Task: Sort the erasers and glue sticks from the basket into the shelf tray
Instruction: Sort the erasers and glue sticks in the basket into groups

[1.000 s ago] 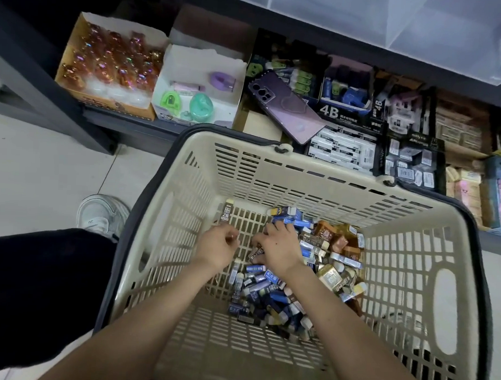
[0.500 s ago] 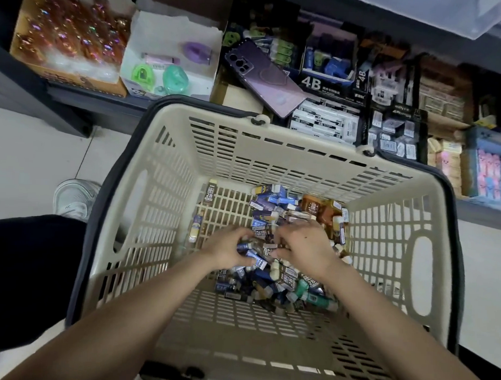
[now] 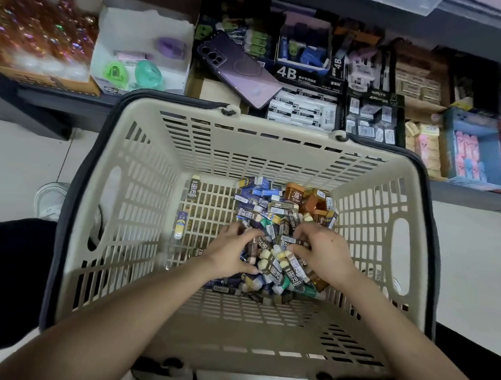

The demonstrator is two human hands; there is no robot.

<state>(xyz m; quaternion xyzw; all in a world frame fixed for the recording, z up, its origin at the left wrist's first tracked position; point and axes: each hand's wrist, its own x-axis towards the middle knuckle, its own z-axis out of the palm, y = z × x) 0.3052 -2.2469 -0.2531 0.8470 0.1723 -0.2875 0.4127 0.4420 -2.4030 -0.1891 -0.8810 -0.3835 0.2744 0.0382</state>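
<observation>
Fig. Surroundings. A purple smartphone (image 3: 236,68) lies camera side up, askew over a brown carton (image 3: 210,90). To its left, a white carton (image 3: 144,27) holds a green (image 3: 115,71), a teal (image 3: 147,72) and a purple (image 3: 170,46) rounded plastic item. Further left, an orange carton (image 3: 48,80) holds glittery packs (image 3: 44,32). At far right, a blue box (image 3: 447,134) holds pink items (image 3: 466,152). A white shoe (image 3: 48,200) rests on the pale tiled floor (image 3: 23,153).
</observation>
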